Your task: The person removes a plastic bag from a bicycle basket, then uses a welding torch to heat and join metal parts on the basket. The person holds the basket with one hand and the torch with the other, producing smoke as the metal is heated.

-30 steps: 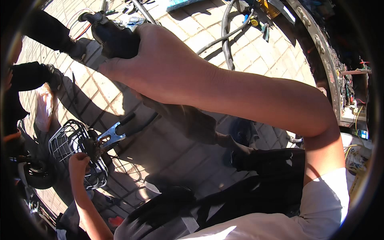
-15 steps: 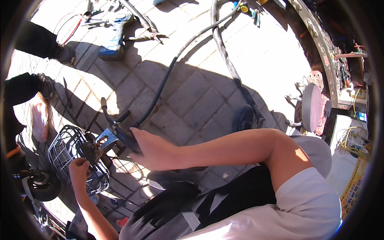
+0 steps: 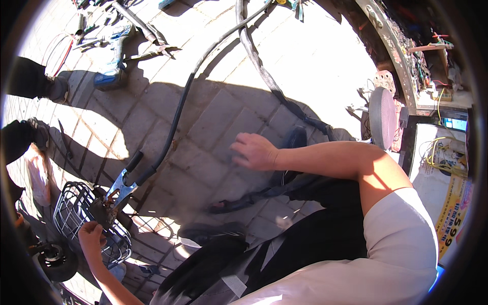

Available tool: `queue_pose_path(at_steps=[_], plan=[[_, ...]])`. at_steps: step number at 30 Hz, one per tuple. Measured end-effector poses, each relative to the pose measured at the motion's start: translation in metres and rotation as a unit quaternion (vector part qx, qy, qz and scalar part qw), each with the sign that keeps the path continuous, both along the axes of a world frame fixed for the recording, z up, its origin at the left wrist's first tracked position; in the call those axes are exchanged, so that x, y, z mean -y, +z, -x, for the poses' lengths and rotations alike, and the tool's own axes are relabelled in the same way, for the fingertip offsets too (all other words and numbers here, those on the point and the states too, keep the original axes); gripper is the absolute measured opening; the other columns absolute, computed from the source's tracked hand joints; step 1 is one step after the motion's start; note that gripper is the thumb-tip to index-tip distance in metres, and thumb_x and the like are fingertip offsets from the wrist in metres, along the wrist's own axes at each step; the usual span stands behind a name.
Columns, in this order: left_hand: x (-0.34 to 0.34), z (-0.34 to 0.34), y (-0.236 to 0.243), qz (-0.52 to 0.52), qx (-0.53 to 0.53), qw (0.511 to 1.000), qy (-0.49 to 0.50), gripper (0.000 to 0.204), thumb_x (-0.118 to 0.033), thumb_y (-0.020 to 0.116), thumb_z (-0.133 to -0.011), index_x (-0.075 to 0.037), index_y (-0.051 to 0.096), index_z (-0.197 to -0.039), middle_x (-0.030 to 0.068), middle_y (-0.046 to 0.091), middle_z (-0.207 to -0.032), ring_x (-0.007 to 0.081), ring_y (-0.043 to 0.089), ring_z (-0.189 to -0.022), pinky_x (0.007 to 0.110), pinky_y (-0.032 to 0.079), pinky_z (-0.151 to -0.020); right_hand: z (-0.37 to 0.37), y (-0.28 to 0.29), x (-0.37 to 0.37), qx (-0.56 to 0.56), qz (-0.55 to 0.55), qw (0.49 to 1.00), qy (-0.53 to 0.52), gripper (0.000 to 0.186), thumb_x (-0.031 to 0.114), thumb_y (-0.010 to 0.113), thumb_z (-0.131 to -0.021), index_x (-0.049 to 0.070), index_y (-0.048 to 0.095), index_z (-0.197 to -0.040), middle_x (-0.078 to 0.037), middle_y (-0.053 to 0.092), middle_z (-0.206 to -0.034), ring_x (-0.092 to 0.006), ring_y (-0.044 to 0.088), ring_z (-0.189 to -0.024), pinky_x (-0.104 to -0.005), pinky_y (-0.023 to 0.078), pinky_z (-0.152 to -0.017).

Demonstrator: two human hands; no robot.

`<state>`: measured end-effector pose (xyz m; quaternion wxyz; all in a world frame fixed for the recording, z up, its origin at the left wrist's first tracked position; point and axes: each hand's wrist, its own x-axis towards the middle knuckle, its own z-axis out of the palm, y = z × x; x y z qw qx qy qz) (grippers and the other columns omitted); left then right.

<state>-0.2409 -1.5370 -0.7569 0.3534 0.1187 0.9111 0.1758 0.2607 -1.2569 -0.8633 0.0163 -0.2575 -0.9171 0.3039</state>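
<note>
A metal spring clamp [image 3: 122, 187] with black handle sleeves bites on a rusty metal part [image 3: 105, 212] over a wire basket [image 3: 63, 203] at the lower left. A thick black cable [image 3: 175, 114] runs from the clamp. My left hand [image 3: 92, 240] is closed beside the rusty part's lower edge; what its fingers hold is hidden. My right hand [image 3: 254, 151] is above the paving, away from the clamp, fingers loosely bent and apart, holding nothing. Below it lies a long dark handle-like thing [image 3: 244, 201] with a reddish end, slightly blurred, near my knee.
A blue cordless drill [image 3: 114, 63] and pliers-like tools [image 3: 152, 51] lie at the far left. Another person's dark-trousered legs [image 3: 30, 76] stand at the left edge. A second cable [image 3: 259, 68] crosses the paving. A round-seated stool [image 3: 382, 118] and a cabinet [image 3: 432, 168] are at the right.
My right hand has let go of the clamp and moved right; the clamp stays on the rusty part. The view has shifted, uncovering the dark handle-like thing. My left hand stays beside the part.
</note>
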Motion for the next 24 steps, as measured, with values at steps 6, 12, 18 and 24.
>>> queue_pose_path(at_steps=[6,12,18,24], plan=[[-0.006,-0.004,0.006,0.002,-0.001,1.000,-0.002,0.015,-0.007,0.068,-0.083,-0.002,0.063,-0.096,0.0018,0.059,-0.069,0.0094,0.055,-0.052,0.023,0.048,-0.044,-0.077,-0.051,-0.172,0.349,0.046,0.868,-0.349,0.053,0.052,0.057,-0.090,0.002,0.070,-0.101,-0.018,0.070,-0.102,-0.0341,0.066,-0.100,-0.0425,0.049,-0.089],[-0.008,-0.008,0.007,-0.013,0.000,1.000,0.008,0.014,-0.006,0.068,-0.083,-0.001,0.063,-0.095,0.0029,0.059,-0.069,0.0108,0.056,-0.052,0.024,0.048,-0.044,-0.135,-0.061,-0.228,0.252,0.108,0.884,-0.378,0.050,0.046,0.058,-0.091,0.000,0.069,-0.105,-0.019,0.069,-0.105,-0.0357,0.065,-0.100,-0.0392,0.050,-0.091],[-0.009,-0.010,0.009,0.009,0.001,1.000,-0.005,0.013,-0.007,0.067,-0.084,-0.001,0.064,-0.095,0.0030,0.060,-0.070,0.0104,0.057,-0.054,0.025,0.048,-0.045,-0.244,0.133,-0.352,0.309,-0.329,0.747,-0.488,0.047,0.040,0.062,-0.090,0.000,0.065,-0.113,-0.019,0.067,-0.111,-0.0352,0.063,-0.104,-0.0390,0.050,-0.093],[-0.012,-0.011,0.014,0.012,0.008,1.000,0.016,0.017,-0.012,0.069,-0.085,-0.001,0.066,-0.099,0.0013,0.062,-0.073,0.0092,0.058,-0.059,0.024,0.050,-0.050,-0.092,0.054,-0.146,0.320,0.115,0.940,0.022,0.053,0.037,0.068,-0.088,0.001,0.056,-0.125,-0.019,0.062,-0.120,-0.0337,0.058,-0.115,-0.0430,0.048,-0.097]])
